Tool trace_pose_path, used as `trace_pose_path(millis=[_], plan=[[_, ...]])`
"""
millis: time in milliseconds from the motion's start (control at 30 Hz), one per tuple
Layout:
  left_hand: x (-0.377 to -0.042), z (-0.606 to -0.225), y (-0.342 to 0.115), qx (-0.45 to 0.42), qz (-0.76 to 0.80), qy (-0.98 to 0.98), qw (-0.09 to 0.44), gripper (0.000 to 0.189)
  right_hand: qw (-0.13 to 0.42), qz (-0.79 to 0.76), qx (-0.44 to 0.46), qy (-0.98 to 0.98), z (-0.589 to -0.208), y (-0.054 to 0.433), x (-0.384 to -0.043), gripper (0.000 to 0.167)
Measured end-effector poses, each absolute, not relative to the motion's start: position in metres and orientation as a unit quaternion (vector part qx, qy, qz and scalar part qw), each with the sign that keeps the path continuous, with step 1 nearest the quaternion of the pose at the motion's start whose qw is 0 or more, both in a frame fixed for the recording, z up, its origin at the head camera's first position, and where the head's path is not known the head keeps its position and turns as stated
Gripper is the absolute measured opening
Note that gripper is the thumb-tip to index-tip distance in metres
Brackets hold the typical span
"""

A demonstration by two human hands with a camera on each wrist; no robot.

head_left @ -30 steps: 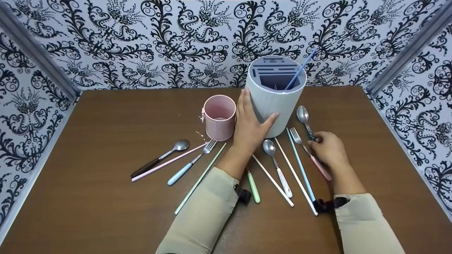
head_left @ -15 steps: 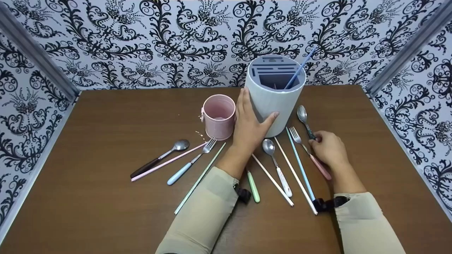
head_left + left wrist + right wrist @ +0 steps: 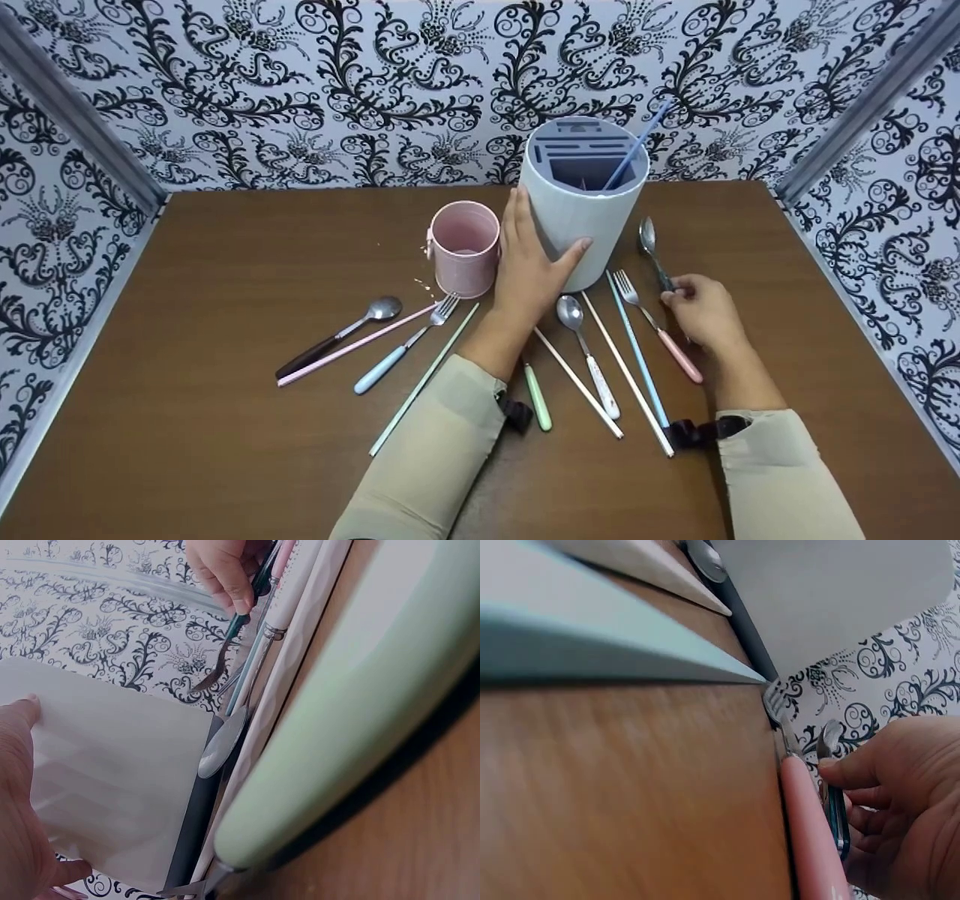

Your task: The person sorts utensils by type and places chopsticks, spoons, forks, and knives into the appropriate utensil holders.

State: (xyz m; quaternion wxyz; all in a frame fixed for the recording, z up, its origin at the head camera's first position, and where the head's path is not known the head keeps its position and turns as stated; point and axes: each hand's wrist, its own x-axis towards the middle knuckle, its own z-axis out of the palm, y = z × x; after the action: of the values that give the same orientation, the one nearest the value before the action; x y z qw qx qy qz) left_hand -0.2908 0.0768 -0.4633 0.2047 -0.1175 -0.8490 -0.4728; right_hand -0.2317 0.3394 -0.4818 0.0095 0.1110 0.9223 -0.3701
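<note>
Dark-handled spoon (image 3: pixel 322 347): lies on the surface (image 3: pixel 150 420), left of the light blue fork (image 3: pixel 395 358).
Pink cup (image 3: pixel 466 277): upright, just left of the white holder (image 3: pixel 589 217).
Left hand (image 3: pixel 531 262): fingers spread along the holder's left side, thumb apart across its front, bracing it.
Green-handled piece (image 3: pixel 537 397): the left sleeve and wrist hide its far end from the head view; the left wrist view shows the metal neck.
White holder: stands right of the cup; probably stiff, smooth and hollow, best steadied low on its wall. Only the head view shows its slotted top and the blue chopstick (image 3: pixel 639 145) leaning in it; the wrist views show a dark band (image 3: pixel 196 817) round its foot.
Pink-handled fork (image 3: pixel 675 351): lies just left of the right hand.
Dark green-handled spoon (image 3: pixel 656 262): right of the holder, bowl pointing away from the person; likely light, rigid, slick but sturdy, best taken mid-handle. Whether the bowl touches the surface cannot be told.
Right hand (image 3: pixel 703 309): thumb and fingers pinch that spoon's handle; the right wrist view reveals the handle's tail, hidden from the head view.
</note>
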Motion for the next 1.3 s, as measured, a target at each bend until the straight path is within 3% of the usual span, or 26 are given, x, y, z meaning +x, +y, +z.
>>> trace_pose_path(millis=[433, 667, 1300], plan=[[-0.291, -0.464, 0.077, -0.121, -0.479, -0.844, 0.207, 0.110, -0.010, -0.547, 0.100, 0.831, -0.473, 0.344, -0.232, 0.047], [-0.291, -0.465, 0.077, -0.119, -0.478, -0.845, 0.210, 0.111, -0.015, -0.738, 0.082, 0.669, -0.468, 0.337, -0.231, 0.009], [-0.292, -0.465, 0.077, -0.121, -0.477, -0.846, 0.206, 0.110, -0.046, -0.858, 0.015, 0.511, -0.468, 0.333, -0.232, 0.019]])
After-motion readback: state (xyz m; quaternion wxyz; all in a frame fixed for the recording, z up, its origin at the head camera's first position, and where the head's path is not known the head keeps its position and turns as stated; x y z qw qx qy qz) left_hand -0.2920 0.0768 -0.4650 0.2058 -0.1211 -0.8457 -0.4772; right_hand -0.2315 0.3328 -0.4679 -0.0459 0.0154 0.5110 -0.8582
